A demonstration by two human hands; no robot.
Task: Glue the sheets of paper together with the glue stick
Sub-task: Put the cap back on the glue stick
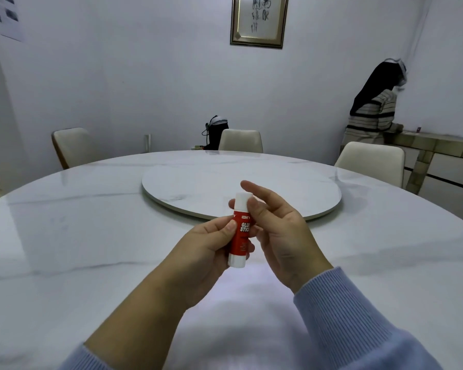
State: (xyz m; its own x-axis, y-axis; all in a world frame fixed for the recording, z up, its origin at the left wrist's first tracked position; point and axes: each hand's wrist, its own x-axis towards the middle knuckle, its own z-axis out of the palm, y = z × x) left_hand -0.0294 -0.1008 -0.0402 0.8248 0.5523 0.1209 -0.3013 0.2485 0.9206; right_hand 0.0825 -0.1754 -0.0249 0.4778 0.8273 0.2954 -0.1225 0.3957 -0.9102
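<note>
The glue stick (240, 231) sits just below the centre of the frame, held upright in the air above the near part of the table, its red label with white lettering facing the camera, a white base at the bottom and a white cap (243, 201) on top. The left hand (211, 249) grips the red body from the left, thumb pressed across the label and the other fingers curled behind the tube. The right hand (275, 225) comes in from the right and pinches the cap between thumb and a finger behind it, while its forefinger sticks up loosely above the cap and touches nothing. Both forearms run in from the bottom of the frame in light blue ribbed sleeves (353, 316). Under the hands lies a round white marble-look table (78, 236) that fills the lower half of the picture, with a round turntable (198, 182) of the same stone raised at its middle, just beyond the hands. Three pale upholstered chairs stand at the far rim: one at the left (72, 145), one in the centre (240, 140), one at the right (372, 158). A dark bag (215, 134) rests behind the centre chair. On the wall at the top centre hangs a framed calligraphy sheet (258, 20). At the right edge another person in a striped top (374, 113) stands turned away at a sideboard (439, 145).
</note>
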